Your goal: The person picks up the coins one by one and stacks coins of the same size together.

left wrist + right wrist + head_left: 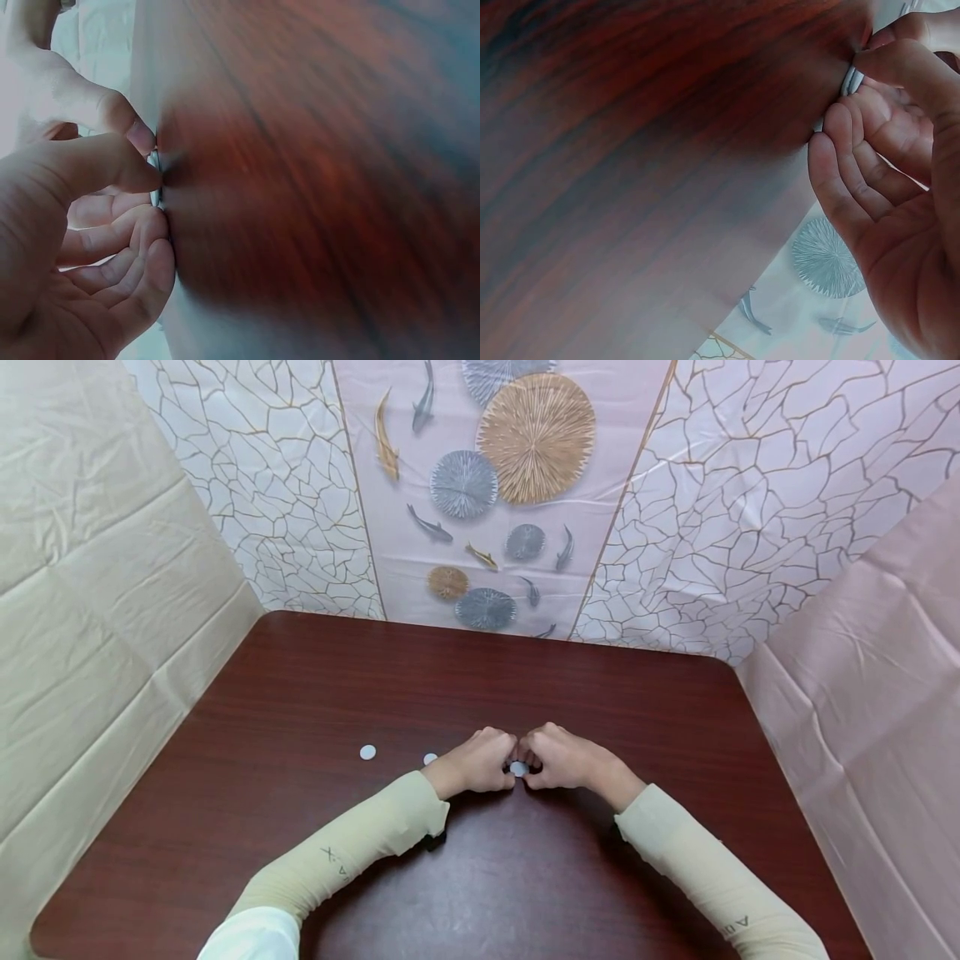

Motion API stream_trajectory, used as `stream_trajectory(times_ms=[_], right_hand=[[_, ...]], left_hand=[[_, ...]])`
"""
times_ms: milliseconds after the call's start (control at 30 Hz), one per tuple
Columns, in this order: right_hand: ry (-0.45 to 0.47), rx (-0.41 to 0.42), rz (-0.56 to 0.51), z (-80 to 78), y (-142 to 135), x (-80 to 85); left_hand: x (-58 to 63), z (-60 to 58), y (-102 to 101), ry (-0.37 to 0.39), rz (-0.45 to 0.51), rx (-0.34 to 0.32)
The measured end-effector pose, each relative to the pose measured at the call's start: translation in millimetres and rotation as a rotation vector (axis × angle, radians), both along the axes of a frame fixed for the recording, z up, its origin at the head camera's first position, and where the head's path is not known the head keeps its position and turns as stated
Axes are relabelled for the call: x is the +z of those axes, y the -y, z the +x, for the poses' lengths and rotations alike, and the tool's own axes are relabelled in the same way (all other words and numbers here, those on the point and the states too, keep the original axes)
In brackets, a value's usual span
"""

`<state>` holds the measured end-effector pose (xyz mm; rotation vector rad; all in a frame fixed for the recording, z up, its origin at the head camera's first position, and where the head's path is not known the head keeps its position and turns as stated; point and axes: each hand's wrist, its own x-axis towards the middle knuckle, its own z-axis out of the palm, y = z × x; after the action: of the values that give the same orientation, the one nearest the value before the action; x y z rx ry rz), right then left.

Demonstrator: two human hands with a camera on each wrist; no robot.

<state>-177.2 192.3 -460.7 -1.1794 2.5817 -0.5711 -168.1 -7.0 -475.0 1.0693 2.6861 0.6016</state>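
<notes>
Between my two hands, a small white round disc [518, 768] lies at the tabletop. My left hand [486, 762], its fingers curled, pinches the disc's left side between thumb and fingers. From the other side my right hand [566, 757] grips it the same way, and the hands nearly touch. Edge-on in the right wrist view, the white rim [850, 80] shows two thin layers, like one disc on another. The left wrist view shows only a sliver of the disc [156, 196] behind the thumb.
A second white disc [431, 759] lies just behind my left wrist, partly covered by it. Farther left is another white disc [367, 752]. The dark red-brown table [480, 877] has patterned cloth [465, 485] hanging behind it and plain cloth at both sides.
</notes>
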Motion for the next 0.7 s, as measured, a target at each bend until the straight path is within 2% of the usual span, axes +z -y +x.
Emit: stream_trajectory(times_ms=[700], right_hand=[[0.022, -0.006, -0.005, 0.0, -2.0, 1.4]], left_hand=[[-0.5, 1.4, -0.3, -0.011, 0.039, 0.007]])
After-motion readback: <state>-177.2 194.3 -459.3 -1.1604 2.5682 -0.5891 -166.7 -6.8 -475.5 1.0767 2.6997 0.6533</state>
